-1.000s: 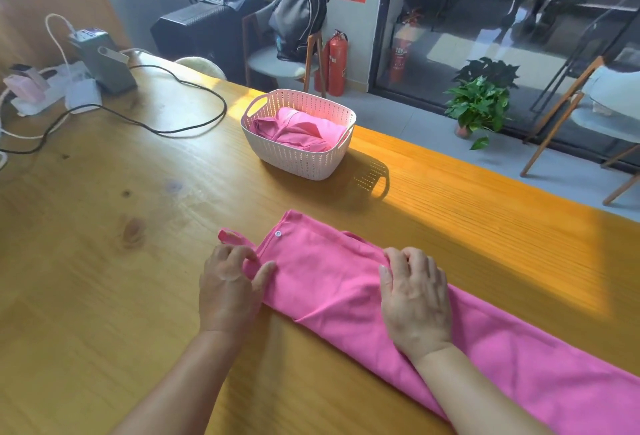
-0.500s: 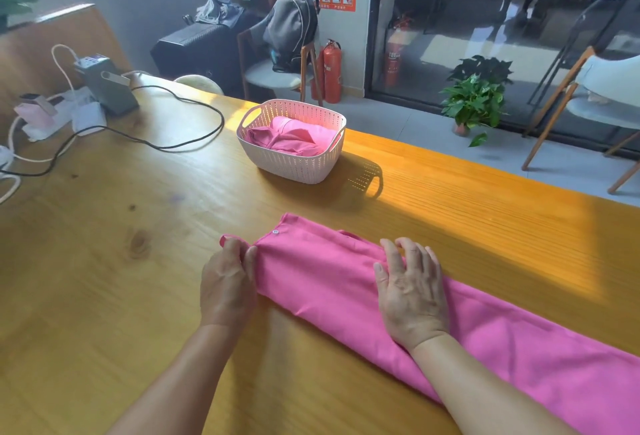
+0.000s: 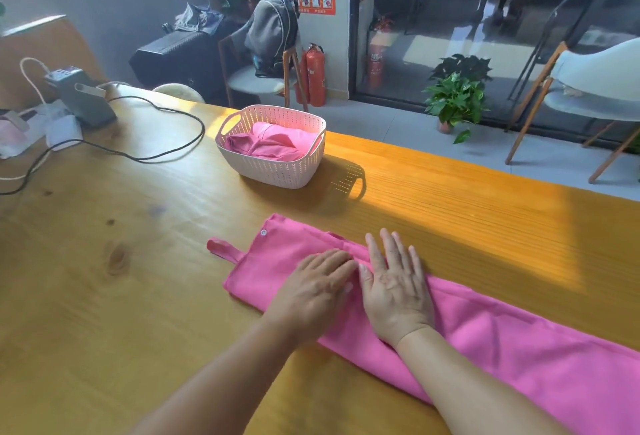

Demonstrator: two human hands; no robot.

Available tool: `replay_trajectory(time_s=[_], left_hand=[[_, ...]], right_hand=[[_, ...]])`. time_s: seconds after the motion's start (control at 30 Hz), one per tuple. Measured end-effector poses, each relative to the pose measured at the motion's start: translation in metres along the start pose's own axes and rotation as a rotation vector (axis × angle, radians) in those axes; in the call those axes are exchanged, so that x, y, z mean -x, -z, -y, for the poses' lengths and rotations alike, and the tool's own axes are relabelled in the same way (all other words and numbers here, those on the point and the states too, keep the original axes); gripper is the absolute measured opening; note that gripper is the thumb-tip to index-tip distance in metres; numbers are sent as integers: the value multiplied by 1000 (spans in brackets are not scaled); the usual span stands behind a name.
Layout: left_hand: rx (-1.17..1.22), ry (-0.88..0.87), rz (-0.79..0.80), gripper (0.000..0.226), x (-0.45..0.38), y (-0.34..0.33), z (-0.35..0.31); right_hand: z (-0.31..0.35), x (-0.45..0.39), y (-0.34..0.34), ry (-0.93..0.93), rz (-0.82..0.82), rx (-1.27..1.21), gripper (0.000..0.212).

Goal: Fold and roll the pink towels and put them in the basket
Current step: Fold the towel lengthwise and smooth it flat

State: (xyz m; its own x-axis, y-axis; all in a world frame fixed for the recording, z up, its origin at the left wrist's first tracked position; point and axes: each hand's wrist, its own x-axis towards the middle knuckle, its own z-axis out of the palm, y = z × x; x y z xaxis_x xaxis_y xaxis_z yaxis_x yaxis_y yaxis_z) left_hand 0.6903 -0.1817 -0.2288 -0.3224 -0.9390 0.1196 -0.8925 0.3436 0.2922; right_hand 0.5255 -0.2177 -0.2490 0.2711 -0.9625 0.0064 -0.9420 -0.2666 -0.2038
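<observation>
A pink towel (image 3: 519, 341) lies folded into a long strip on the wooden table (image 3: 104, 313), running from the middle out past the right edge of view. Its small hanging loop (image 3: 221, 250) sticks out at the left end, beside a white snap. My left hand (image 3: 313, 291) and my right hand (image 3: 394, 285) lie flat side by side on the strip near that end, fingers straight. Farther back stands a pale woven basket (image 3: 277, 175) holding another pink towel (image 3: 273, 143).
A grey device (image 3: 81, 98) with black and white cables (image 3: 166, 154) and white chargers sits at the table's far left. Beyond the far table edge are chairs, a backpack, fire extinguishers and a potted plant (image 3: 457, 98).
My left hand let go of the towel's left end and moved right, next to my right hand. The hanging loop is now uncovered. Both palms now press flat.
</observation>
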Motion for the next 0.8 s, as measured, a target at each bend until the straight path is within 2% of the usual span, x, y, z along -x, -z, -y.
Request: replay_trajectory(time_s=[0.07, 0.13, 0.27, 0.33, 0.47, 0.53, 0.63, 0.8], left_hand=[[-65, 106, 152, 61, -7, -11, 10], [-124, 194, 143, 69, -19, -15, 28], [-171, 441, 132, 69, -43, -11, 56], [-181, 474, 132, 71, -45, -14, 58], [-182, 556, 77, 71, -32, -15, 63], [-199, 608, 77, 73, -17, -13, 68], [-213, 646, 60, 78, 0, -8, 72], [-199, 640, 47, 78, 1, -4, 69]], right_hand=[[-1, -1, -1, 5, -8, -9, 60], [-2, -3, -4, 7, -21, -24, 60], [-2, -4, -4, 4, -18, -48, 60], [-3, -3, 3, 23, -7, -85, 59], [18, 18, 22, 132, -107, -258, 56], [26, 36, 22, 207, -49, -285, 60], [17, 47, 13, 190, 107, -180, 65], [1, 45, 6, 195, 149, -101, 74]])
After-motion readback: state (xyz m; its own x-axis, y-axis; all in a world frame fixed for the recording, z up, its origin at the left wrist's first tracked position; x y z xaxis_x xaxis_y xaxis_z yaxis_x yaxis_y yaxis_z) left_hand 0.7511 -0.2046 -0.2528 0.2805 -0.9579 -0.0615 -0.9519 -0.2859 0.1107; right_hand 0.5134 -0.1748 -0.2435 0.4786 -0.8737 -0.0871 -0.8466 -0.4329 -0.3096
